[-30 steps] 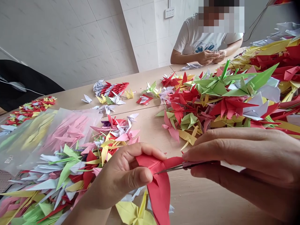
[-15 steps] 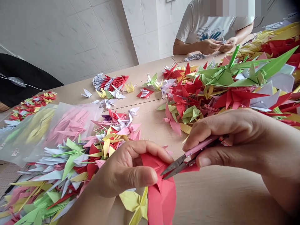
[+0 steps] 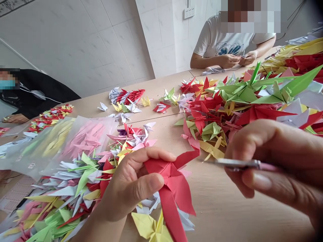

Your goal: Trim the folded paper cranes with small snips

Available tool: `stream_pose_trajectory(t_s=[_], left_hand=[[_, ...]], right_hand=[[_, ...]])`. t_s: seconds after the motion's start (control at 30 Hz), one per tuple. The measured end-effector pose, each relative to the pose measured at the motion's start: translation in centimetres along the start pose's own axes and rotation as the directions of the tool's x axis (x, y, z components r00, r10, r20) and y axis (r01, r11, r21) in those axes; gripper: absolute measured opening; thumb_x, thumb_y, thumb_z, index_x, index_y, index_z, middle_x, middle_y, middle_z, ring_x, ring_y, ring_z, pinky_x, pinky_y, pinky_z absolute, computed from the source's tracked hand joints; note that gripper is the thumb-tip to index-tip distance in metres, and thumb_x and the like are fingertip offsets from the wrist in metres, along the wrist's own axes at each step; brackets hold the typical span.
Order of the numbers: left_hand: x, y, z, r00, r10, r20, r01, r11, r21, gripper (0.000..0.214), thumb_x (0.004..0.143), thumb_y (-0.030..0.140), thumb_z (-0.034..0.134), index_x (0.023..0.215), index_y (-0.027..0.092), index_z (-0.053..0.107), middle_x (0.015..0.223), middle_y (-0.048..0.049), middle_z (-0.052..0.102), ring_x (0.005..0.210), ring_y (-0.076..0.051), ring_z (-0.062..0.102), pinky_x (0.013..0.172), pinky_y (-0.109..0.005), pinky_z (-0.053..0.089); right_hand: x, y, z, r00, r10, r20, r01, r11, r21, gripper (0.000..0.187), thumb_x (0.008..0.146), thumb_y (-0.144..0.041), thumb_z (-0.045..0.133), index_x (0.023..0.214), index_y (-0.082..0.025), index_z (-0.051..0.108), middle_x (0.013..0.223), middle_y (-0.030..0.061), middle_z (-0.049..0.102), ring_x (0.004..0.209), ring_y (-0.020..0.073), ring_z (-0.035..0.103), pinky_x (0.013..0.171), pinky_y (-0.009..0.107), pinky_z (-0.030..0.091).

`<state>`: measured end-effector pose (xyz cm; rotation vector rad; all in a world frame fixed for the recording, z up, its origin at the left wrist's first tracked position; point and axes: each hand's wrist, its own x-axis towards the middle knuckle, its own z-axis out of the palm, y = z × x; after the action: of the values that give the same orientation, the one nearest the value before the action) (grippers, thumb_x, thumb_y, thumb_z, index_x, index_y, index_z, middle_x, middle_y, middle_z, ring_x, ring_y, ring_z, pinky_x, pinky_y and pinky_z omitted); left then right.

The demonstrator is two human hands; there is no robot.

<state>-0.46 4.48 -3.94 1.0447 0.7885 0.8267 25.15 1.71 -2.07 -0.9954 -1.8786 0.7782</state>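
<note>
Wall tiles (image 3: 83, 50) rise behind a pale wooden table (image 3: 222, 208). At its far side sits a person in a white T-shirt (image 3: 214, 42), both hands (image 3: 237, 60) close together; someone in dark clothes (image 3: 50, 89) sits at the left edge. One heap of folded paper birds (image 3: 252, 99) fills the table's right, and another pile (image 3: 75, 188) spreads on the left, beside cloudy plastic bags (image 3: 25, 164) (pink and yellow paper shows through them). Nearer, the wearer's own hands are apart. Thumb and fingers of the left hand (image 3: 136, 188) pinch a red paper bird (image 3: 174, 185) above the table, one strip hanging in front of a yellow paper bird (image 3: 151, 227). The right hand (image 3: 264, 151) grips small scissors (image 3: 247, 164), pink-handled, their tips pointing left and clear of the red paper; whether the blades are spread I cannot tell.
</note>
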Motion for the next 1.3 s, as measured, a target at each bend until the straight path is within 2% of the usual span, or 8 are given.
stream_pose_trajectory(t_s=[0.1,0.17,0.3,0.43,0.77,0.93,1.07,1.3], left_hand=[[-0.2,0.1,0.1,0.997,0.003,-0.072,-0.003,1.0,0.007,0.03,0.07,0.041,0.088,0.095,0.025,0.081,0.072,0.0005,0.071,0.06,-0.01,0.061,0.057,-0.016,0.048],[-0.4,0.2,0.3,0.997,0.005,-0.083,-0.005,1.0,0.0,0.03,0.07,0.041,0.089,0.094,0.025,0.081,0.072,0.0005,0.072,0.061,-0.01,0.063,0.059,-0.017,0.05],[-0.8,0.3,0.7,0.998,0.022,-0.059,-0.023,1.0,-0.003,0.027,0.073,0.041,0.086,0.095,0.028,0.081,0.077,-0.001,0.075,0.068,-0.015,0.069,0.063,-0.022,0.056],[-1.0,0.3,1.0,0.984,0.067,-0.167,-0.055,0.996,0.072,0.028,0.07,0.044,0.087,0.092,0.028,0.08,0.075,-0.0016,0.073,0.065,-0.017,0.066,0.062,-0.026,0.056],[-1.2,-0.4,0.7,0.969,0.226,-0.095,-0.213,0.968,0.134,0.024,0.077,0.037,0.084,0.1,0.032,0.08,0.076,0.0017,0.073,0.064,-0.01,0.063,0.062,-0.015,0.052],[-1.3,-0.2,0.7,0.941,0.328,-0.085,-0.288,0.906,0.309,0.024,0.079,0.039,0.082,0.102,0.036,0.08,0.077,0.0022,0.069,0.068,-0.012,0.059,0.066,-0.016,0.051],[-1.3,-0.2,0.3,0.947,0.32,-0.017,-0.293,0.885,0.361,0.025,0.084,0.039,0.078,0.108,0.039,0.078,0.079,0.0019,0.066,0.07,-0.013,0.057,0.068,-0.02,0.049],[-1.3,-0.3,0.1,0.943,0.331,0.026,-0.313,0.862,0.399,0.025,0.087,0.039,0.074,0.111,0.042,0.075,0.083,0.0027,0.065,0.072,-0.013,0.056,0.07,-0.019,0.049]], right_hand=[[-1.0,-1.0,0.1,0.993,0.119,-0.01,-0.119,0.985,-0.127,0.03,0.096,-0.056,0.051,0.113,-0.038,0.067,0.087,0.003,0.07,0.073,0.0237,0.07,0.06,0.025,0.063],[-1.1,-1.1,0.1,0.993,0.112,-0.03,-0.116,0.978,-0.173,0.029,0.096,-0.056,0.05,0.117,-0.046,0.067,0.106,-0.0011,0.074,0.092,0.0268,0.073,0.072,0.026,0.064],[-0.2,0.2,0.1,0.984,0.074,0.164,-0.075,0.997,-0.003,0.02,0.089,-0.046,0.07,0.109,-0.045,0.07,0.089,-0.0071,0.075,0.072,0.0165,0.072,0.056,0.017,0.058],[0.5,1.1,0.4,0.953,0.105,0.283,-0.135,0.987,0.087,0.022,0.089,-0.038,0.073,0.111,-0.037,0.072,0.081,-0.0061,0.071,0.063,0.012,0.064,0.052,0.016,0.052],[0.0,1.2,1.9,0.981,-0.073,0.18,0.091,0.992,-0.092,0.014,0.098,-0.033,0.062,0.108,-0.031,0.071,0.104,-0.001,0.078,0.086,0.0162,0.073,0.067,0.022,0.053],[0.0,1.1,2.1,0.987,-0.092,0.135,0.109,0.986,-0.123,0.017,0.101,-0.034,0.056,0.104,-0.028,0.072,0.107,0.0043,0.079,0.093,0.0209,0.075,0.059,0.023,0.054],[0.1,1.1,2.3,0.986,-0.127,0.108,0.144,0.976,-0.161,0.022,0.102,-0.034,0.053,0.093,-0.026,0.072,0.102,0.0054,0.079,0.088,0.0207,0.076,0.058,0.024,0.055],[-0.1,1.0,2.0,0.985,-0.118,0.124,0.141,0.97,-0.198,0.02,0.102,-0.03,0.053,0.1,-0.026,0.072,0.103,0.0041,0.078,0.089,0.0191,0.075,0.062,0.022,0.055]])
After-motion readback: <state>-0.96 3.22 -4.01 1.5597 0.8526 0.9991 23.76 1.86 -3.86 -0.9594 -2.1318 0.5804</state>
